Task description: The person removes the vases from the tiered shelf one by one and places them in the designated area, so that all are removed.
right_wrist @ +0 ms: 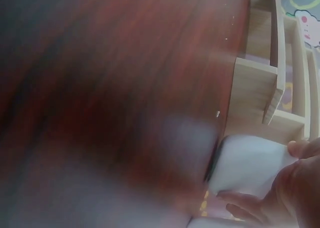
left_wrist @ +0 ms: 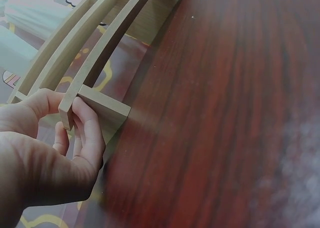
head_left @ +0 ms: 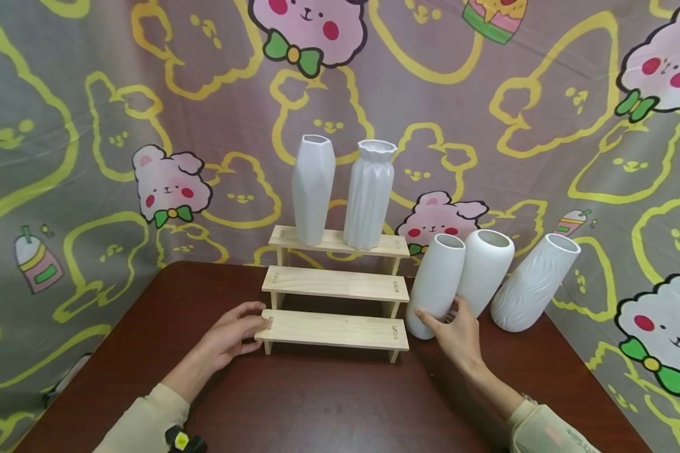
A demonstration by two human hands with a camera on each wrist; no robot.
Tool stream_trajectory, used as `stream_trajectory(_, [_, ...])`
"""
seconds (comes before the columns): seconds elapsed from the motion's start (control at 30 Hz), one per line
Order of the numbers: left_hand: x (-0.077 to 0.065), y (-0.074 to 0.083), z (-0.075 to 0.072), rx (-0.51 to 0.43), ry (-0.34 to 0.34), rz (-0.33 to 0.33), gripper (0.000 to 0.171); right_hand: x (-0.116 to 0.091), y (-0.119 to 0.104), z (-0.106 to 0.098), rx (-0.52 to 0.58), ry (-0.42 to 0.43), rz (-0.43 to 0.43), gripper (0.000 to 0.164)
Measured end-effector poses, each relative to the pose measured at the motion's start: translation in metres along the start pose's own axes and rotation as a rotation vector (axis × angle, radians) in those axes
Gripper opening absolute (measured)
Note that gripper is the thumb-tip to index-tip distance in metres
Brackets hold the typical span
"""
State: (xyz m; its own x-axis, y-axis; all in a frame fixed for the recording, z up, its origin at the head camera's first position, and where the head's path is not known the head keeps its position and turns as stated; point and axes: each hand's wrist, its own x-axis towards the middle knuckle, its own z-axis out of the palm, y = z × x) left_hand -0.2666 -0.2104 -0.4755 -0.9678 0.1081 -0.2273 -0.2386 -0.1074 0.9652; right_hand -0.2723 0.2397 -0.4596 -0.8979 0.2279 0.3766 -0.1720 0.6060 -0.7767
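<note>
A three-step wooden display stand (head_left: 331, 328) stands on the table. The left hand (head_left: 229, 335) pinches the left end of its lowest board, thumb on one face and fingers curled under, as the left wrist view shows. On the right, the right hand (head_left: 459, 336) grips a smooth white vase (head_left: 439, 277) low on its body, thumb on one side and fingers on the other. This vase (right_wrist: 250, 163) is close beside the stand's right end. Just behind the hand is a rounded white vase (head_left: 487, 267), its lower part partly hidden.
A faceted white vase (head_left: 313, 192) and a pleated white vase with a wavy rim (head_left: 369, 195) stand on the top step. Farther right is a textured white vase (head_left: 535, 283). A patterned curtain (head_left: 226, 126) hangs behind the dark red table (head_left: 317, 402).
</note>
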Motion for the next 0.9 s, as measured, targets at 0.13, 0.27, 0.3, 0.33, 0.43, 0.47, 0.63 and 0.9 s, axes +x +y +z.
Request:
stream_trajectory(0.13, [-0.001, -0.001, 0.000, 0.005, 0.004, -0.001, 0.064, 0.001, 0.003, 0.001, 0.032, -0.025, 0.004, 0.084])
stream_trajectory(0.27, [0.000, -0.001, 0.000, 0.004, 0.008, -0.003, 0.064, 0.004, 0.005, 0.004, 0.086, -0.069, 0.012, 0.087])
stream_trajectory(0.3, [0.000, -0.001, 0.000, 0.004, 0.006, -0.003, 0.063, 0.005, 0.006, 0.005, 0.095, -0.078, 0.014, 0.087])
stream_trajectory(0.33, [0.000, -0.001, 0.000, 0.004, 0.005, -0.001, 0.063, 0.006, 0.006, 0.006, 0.106, -0.086, 0.016, 0.087])
stream_trajectory(0.43, [0.000, 0.000, 0.000, -0.002, 0.000, 0.003, 0.063, 0.009, 0.006, 0.007, 0.132, -0.101, 0.011, 0.088])
stream_trajectory(0.47, [0.000, 0.000, 0.000, -0.002, -0.001, 0.006, 0.063, 0.010, 0.006, 0.007, 0.132, -0.105, 0.003, 0.088])
stream_trajectory(0.63, [-0.001, 0.001, 0.000, -0.004, 0.003, 0.011, 0.061, 0.010, 0.003, 0.004, 0.055, -0.123, -0.061, 0.084])
stream_trajectory(0.9, [-0.001, -0.001, 0.001, 0.004, 0.004, 0.012, 0.060, -0.004, -0.007, -0.012, 0.028, -0.158, -0.039, 0.067])
